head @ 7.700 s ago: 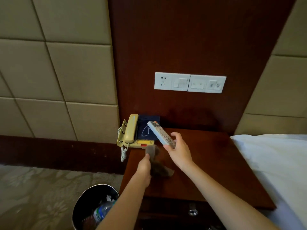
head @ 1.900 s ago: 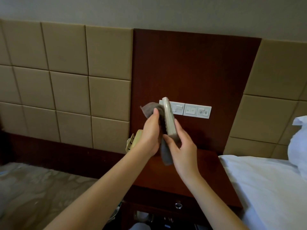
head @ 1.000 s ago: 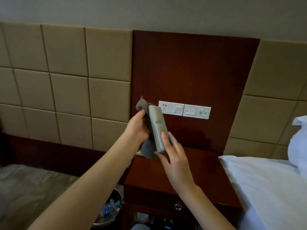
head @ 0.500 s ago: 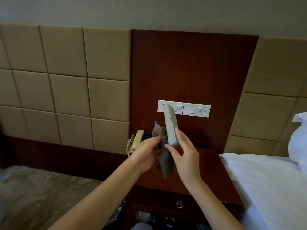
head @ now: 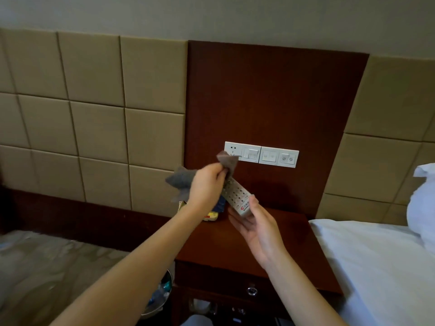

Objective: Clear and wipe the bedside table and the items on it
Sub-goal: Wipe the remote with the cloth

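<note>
- Bed (head: 376, 267) at 4 o'clock, up against the table (head: 282, 243).
- Left hand (head: 207, 184) is curled round the cloth (head: 182, 180), pressing it on the remote's far end. This looks like a wiping stroke.
- Right hand (head: 259, 229), palm up, pinches the near end of the remote (head: 236, 196). It is held above the table, buttons up, pointing to 11 o'clock so the cloth reaches its face.
- Phone (head: 211, 216) sits at the table's 10 o'clock corner, seemingly not yet wiped.

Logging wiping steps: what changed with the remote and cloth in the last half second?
The remote has been turned from upright on edge to slanted, buttons facing up; the left hand has carried the cloth up over its top end. Unchanged: the right hand holds its lower end, the telephone sits on the bedside table.
</note>
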The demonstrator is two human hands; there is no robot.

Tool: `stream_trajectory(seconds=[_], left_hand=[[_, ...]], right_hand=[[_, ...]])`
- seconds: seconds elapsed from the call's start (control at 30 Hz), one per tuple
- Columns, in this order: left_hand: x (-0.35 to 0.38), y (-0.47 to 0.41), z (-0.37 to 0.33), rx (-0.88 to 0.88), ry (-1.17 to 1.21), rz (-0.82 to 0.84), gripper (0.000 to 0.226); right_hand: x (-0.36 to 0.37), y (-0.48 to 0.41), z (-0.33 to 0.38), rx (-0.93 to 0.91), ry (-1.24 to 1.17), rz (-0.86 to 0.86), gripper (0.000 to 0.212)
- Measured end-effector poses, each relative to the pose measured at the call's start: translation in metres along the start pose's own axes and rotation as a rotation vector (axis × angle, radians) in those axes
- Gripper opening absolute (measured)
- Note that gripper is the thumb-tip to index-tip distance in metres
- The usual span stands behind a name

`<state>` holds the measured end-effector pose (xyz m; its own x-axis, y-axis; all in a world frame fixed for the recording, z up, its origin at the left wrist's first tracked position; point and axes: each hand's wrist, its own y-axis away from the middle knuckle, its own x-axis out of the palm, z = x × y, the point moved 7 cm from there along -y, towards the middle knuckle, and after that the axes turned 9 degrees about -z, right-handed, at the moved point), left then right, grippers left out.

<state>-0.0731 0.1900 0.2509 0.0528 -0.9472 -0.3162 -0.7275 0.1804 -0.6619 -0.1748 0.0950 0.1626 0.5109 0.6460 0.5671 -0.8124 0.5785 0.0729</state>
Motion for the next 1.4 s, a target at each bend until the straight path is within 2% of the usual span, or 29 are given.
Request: stream_trajectory(seconds=[0.1, 0.2, 0.33, 0.37, 0.43, 0.53, 0.6, 0.73, 0.8, 0.9, 0.97, 1.03, 1.07, 1.13, 1.17, 1.2, 1.27, 1.33, 1.37, 1.4], left_hand=[[0.014, 0.023, -0.011, 0.155, -0.078, -0.002, 0.021], [0.013, 0.055, -0.015, 0.198, 0.022, -0.034, 0.023], [0.029, 0.089, -0.01, 0.283, 0.16, 0.176, 0.018], [0.031, 0.09, -0.003, 0.24, 0.167, 0.21, 0.016], [0.028, 0.08, 0.017, 0.046, 0.169, 0.204, 0.014], [0.017, 0.061, 0.057, -0.401, 0.174, 0.117, 0.02], [0.018, 0.06, 0.067, -0.601, 0.296, 0.1, 0.032], [0.024, 0.058, 0.056, -0.824, 0.58, 0.127, 0.02], [0.027, 0.058, 0.048, -0.983, 0.739, 0.181, 0.037], [0.03, 0.057, 0.042, -1.036, 0.836, 0.296, 0.066], [0.03, 0.056, 0.039, -0.971, 0.833, 0.331, 0.066], [0.03, 0.055, 0.039, -0.923, 0.839, 0.298, 0.058], [0.03, 0.056, 0.038, -0.92, 0.878, 0.27, 0.054], [0.032, 0.057, 0.034, -0.961, 1.013, 0.217, 0.052], [0.033, 0.056, 0.034, -0.986, 1.076, 0.193, 0.053], [0.033, 0.055, 0.033, -1.003, 1.112, 0.178, 0.055], [0.03, 0.051, 0.034, -1.007, 1.097, 0.166, 0.055], [0.027, 0.047, 0.033, -1.013, 1.117, 0.169, 0.054], [0.025, 0.045, 0.034, -1.021, 1.152, 0.171, 0.052], [0.022, 0.043, 0.035, -1.03, 1.181, 0.169, 0.05]], right_hand=[[0.001, 0.001, -0.004, -0.02, 0.014, -0.025, 0.042], [-0.012, -0.003, -0.008, 0.004, -0.012, -0.095, 0.034], [-0.03, -0.01, -0.014, 0.08, -0.031, -0.189, 0.039], [-0.033, -0.01, -0.014, 0.08, -0.018, -0.196, 0.04], [-0.036, -0.011, -0.013, 0.039, 0.023, -0.186, 0.043], [-0.032, -0.007, -0.003, -0.147, 0.194, -0.157, 0.04], [-0.024, -0.001, 0.005, -0.318, 0.38, -0.139, 0.046], [-0.003, 0.013, 0.005, -0.553, 0.633, -0.025, 0.056], [0.0, 0.014, 0.0, -0.609, 0.695, 0.017, 0.059], [0.003, 0.016, 0.0, -0.682, 0.781, 0.053, 0.054], [0.008, 0.017, 0.001, -0.71, 0.815, 0.077, 0.051], [0.012, 0.018, 0.001, -0.725, 0.822, 0.085, 0.05], [0.014, 0.018, 0.002, -0.733, 0.829, 0.076, 0.055], [0.014, 0.016, -0.002, -0.679, 0.819, 0.073, 0.08], [0.013, 0.015, -0.007, -0.588, 0.791, 0.076, 0.09], [0.012, 0.015, -0.015, -0.485, 0.755, 0.088, 0.092], [0.013, 0.02, -0.028, -0.387, 0.719, 0.136, 0.063], [0.01, 0.019, -0.031, -0.411, 0.736, 0.093, 0.028], [0.005, 0.018, -0.027, -0.426, 0.717, 0.029, 0.018], [-0.002, 0.015, -0.02, -0.429, 0.681, -0.038, 0.018]])
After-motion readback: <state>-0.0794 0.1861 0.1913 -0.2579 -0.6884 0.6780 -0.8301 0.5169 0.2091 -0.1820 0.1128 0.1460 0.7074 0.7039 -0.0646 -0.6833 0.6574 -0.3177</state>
